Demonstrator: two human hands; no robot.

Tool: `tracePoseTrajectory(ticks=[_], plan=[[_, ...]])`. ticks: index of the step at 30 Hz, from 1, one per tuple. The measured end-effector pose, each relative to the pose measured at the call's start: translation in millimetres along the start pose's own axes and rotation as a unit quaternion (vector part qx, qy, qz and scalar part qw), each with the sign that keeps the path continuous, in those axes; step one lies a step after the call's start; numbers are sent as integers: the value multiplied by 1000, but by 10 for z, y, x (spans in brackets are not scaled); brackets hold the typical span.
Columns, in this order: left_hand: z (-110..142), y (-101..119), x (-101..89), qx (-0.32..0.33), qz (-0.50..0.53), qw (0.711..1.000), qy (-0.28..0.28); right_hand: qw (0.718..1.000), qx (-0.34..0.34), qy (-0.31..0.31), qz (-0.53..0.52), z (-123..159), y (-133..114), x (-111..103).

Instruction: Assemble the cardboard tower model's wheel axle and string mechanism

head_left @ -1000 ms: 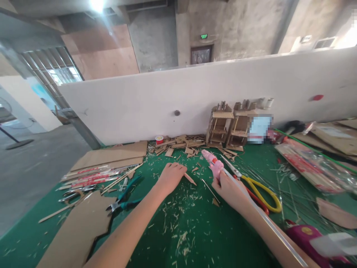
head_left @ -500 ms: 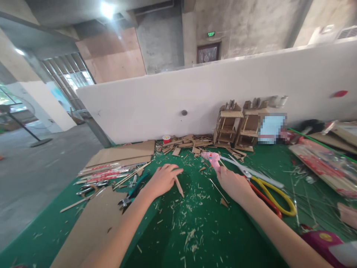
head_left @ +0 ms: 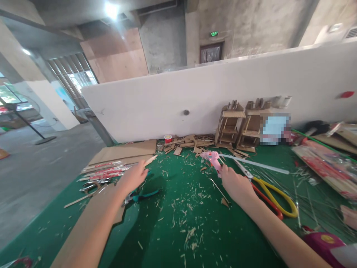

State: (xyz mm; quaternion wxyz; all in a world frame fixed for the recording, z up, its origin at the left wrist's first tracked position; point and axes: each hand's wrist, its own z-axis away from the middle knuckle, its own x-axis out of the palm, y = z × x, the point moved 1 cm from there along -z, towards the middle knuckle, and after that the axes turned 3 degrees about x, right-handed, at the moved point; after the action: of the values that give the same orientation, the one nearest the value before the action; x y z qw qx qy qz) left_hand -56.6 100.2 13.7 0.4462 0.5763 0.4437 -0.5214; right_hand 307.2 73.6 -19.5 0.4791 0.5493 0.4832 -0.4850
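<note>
My right hand (head_left: pixel 235 184) is closed round the grip of a pink glue gun (head_left: pixel 212 158), whose nozzle points left over the green table (head_left: pixel 195 223). My left hand (head_left: pixel 133 177) hovers above the left part of the table with its fingers closed on a thin wooden stick (head_left: pixel 150 160) that pokes up to the right. Below that hand lie teal-handled pliers (head_left: pixel 141 195) and a large cardboard sheet (head_left: pixel 92 216).
Yellow-handled scissors (head_left: pixel 272 193) and a long ruler (head_left: pixel 256 164) lie right of my right hand. Two cardboard model houses (head_left: pixel 240 126), cardboard scraps (head_left: pixel 186 143) and a red spool (head_left: pixel 167 138) stand against the white partition. Packets of sticks (head_left: pixel 104 170) lie left; wood shavings cover the table.
My left hand has lifted the wooden stick off the table and carried it to the left, over the pliers. My right hand has stayed on the glue gun. The camera has panned left.
</note>
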Motion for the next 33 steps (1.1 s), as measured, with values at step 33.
tracePoseTrajectory(ticks=[33], plan=[[541,1367,102,-11,721,685,-110,679,-108,-208,-696,555,-798,-564]])
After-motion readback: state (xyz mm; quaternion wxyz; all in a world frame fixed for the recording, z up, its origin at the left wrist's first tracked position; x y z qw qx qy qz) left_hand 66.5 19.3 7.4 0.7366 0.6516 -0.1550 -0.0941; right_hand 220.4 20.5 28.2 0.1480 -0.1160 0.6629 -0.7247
